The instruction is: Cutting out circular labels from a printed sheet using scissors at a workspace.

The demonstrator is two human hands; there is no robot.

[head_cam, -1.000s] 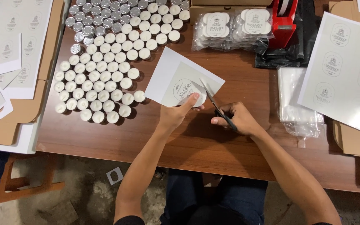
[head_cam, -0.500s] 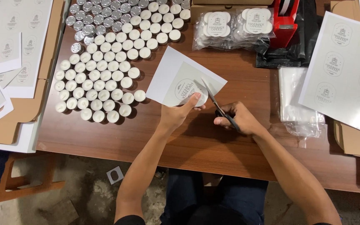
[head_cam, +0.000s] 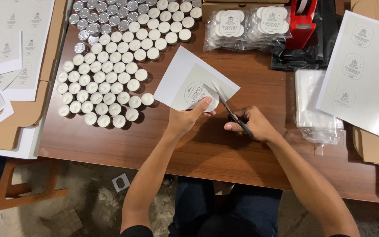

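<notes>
Over wooden table, left grip pinches label sheet beside scissors.

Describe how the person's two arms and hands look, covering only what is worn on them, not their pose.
Both forearms are bare from the elbow down. The left hand and the right hand wear no gloves, and no watch, ring or bracelet shows on either. At the bottom edge of the picture, a dark sleeve begins on the left upper arm; whether the right arm has the same cannot be seen clearly.

scissors handles hid in right hand | tape dispenser cut by top edge
</notes>
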